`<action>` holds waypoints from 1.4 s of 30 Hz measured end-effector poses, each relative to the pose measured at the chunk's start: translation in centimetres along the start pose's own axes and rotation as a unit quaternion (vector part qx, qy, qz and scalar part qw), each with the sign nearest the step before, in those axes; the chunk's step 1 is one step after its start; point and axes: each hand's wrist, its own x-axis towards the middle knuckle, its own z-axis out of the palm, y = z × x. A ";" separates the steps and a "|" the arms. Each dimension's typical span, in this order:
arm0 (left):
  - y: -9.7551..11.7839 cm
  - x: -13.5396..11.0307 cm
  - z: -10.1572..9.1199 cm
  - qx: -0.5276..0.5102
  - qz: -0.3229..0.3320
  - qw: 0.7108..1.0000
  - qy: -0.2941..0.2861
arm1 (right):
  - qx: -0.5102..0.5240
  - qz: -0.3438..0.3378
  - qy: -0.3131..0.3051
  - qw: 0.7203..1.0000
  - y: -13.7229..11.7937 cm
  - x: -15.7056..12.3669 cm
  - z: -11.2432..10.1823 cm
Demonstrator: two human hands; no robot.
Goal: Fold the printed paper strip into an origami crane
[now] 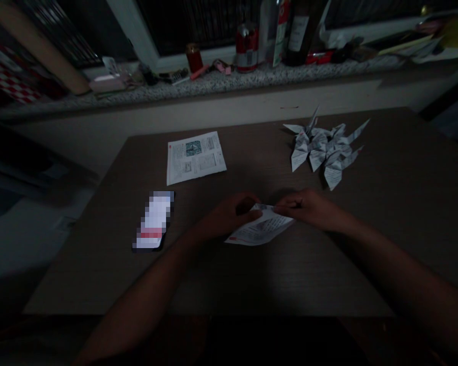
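Observation:
A folded piece of printed paper [265, 227] is held between both hands just above the table, its lower edge bowed toward me. My left hand [236, 212] pinches its upper left part, thumb lying on the near face. On the upper right edge, my right hand [304, 207] grips the same paper with thumb and fingers together. The fingers behind the paper are partly hidden. Several folded paper cranes [324, 147] made from printed pages sit in a cluster beyond my right hand.
A flat printed sheet [197, 157] lies at the table's back left. Nearer, a phone [154, 221] with a lit screen rests on the brown table [252, 284]. Behind, a granite windowsill [213, 79] holds a red can [247, 48], a dark bottle [298, 35], a jar [194, 57] and clutter.

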 end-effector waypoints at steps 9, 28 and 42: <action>-0.5 -0.2 -1.1 0.026 0.001 1.000 0.009 | 0.028 0.032 0.005 0.999 1.2 -0.2 -0.8; 0.0 0.2 -0.6 0.091 0.024 0.995 0.040 | 0.022 0.017 -0.039 0.999 0.3 0.2 1.1; -0.7 0.4 -0.8 0.069 0.040 0.992 0.095 | 0.085 0.041 -0.027 0.995 0.3 -0.2 1.3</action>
